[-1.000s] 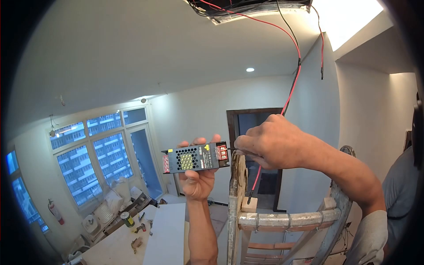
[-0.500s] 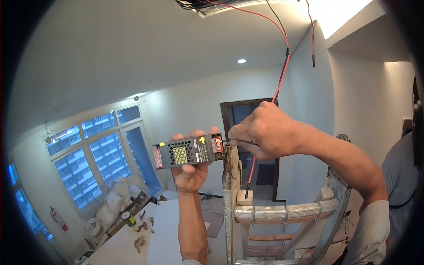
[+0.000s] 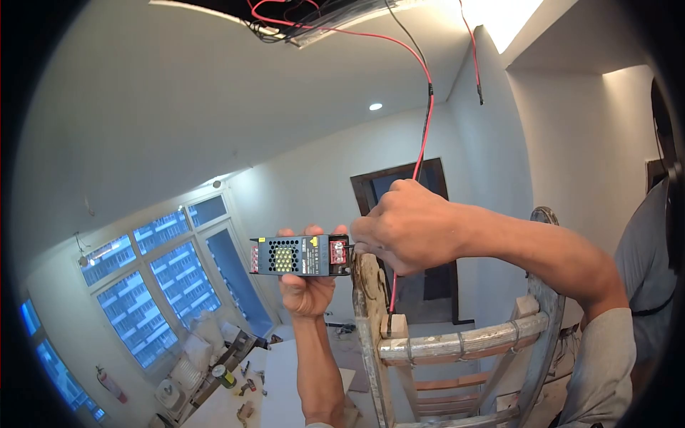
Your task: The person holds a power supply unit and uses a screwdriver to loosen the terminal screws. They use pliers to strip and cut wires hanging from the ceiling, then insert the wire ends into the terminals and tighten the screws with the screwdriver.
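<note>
My left hand (image 3: 308, 296) grips a black power supply (image 3: 301, 257) from below, thumb in front and fingertips over its top edge. The unit has a perforated cover and a red screw terminal block (image 3: 338, 252) at its right end. My right hand (image 3: 410, 225) is closed at that end, pinching a black wire whose tip reaches the terminals. A red wire (image 3: 426, 132) comes down from the ceiling with a black one, passes behind my right hand and hangs out below it. The right fingertips are partly hidden.
A worn wooden ladder (image 3: 464, 346) stands right in front of me. Overhead, a ceiling opening holds bundled wires (image 3: 275, 30); another red wire (image 3: 476, 60) hangs to the right. A person in grey (image 3: 646, 264) is at the right edge. Tools lie on a white table (image 3: 278, 385) below.
The view has tilted up and shifted, showing more of the ceiling opening. Both hands still hold the power supply and wire close together; the right hand has turned slightly, its back more to the camera.
</note>
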`<control>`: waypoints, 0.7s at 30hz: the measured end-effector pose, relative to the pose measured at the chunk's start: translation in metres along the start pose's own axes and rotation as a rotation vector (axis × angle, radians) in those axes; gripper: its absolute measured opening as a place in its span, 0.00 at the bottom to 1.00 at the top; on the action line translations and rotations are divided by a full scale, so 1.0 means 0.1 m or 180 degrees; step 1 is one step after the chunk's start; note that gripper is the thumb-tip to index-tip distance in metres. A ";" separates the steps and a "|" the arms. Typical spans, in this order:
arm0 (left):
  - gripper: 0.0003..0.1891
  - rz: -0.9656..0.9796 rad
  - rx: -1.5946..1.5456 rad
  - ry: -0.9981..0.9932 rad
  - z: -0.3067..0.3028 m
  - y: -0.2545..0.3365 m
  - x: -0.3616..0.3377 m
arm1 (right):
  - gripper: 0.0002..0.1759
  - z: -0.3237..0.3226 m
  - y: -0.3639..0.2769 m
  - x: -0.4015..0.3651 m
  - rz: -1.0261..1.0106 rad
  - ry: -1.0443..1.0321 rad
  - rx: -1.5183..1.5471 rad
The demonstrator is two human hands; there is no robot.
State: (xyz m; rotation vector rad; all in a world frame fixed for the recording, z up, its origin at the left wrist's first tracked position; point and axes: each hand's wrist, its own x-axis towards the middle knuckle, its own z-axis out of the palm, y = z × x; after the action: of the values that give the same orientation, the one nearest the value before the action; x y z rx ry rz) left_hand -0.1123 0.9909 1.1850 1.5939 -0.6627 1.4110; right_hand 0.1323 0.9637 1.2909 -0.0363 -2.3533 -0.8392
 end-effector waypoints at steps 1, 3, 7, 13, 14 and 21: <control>0.36 0.0024 -0.0125 0.0002 -0.02 -0.01 0.00 | 0.06 -0.02 -0.01 0.02 0.0057 -0.0047 0.0012; 0.36 0.0033 -0.0313 -0.0008 -0.08 -0.02 -0.02 | 0.06 -0.07 -0.04 0.04 0.0126 -0.0084 0.0027; 0.38 0.0347 -0.0006 0.0266 -0.11 -0.06 -0.06 | 0.06 -0.16 0.02 0.06 0.0045 -0.0142 -0.0075; 0.37 0.0137 -0.0072 0.0188 0.24 -0.07 -0.01 | 0.07 -0.03 0.07 -0.09 -0.0147 0.0153 -0.0393; 0.30 0.0135 -0.0146 0.0192 0.27 -0.07 -0.01 | 0.07 0.00 0.07 -0.10 -0.0357 0.0368 -0.0602; 0.25 -0.0548 -0.1270 0.1158 0.06 0.06 -0.05 | 0.10 0.18 -0.03 -0.21 -0.0970 0.0518 -0.1794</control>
State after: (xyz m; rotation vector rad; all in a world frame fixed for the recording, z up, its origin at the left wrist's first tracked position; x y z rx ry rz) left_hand -0.1154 0.9816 1.1824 1.0249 -0.5337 1.2992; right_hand 0.1382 0.9751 1.2663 0.1542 -1.9301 -1.5701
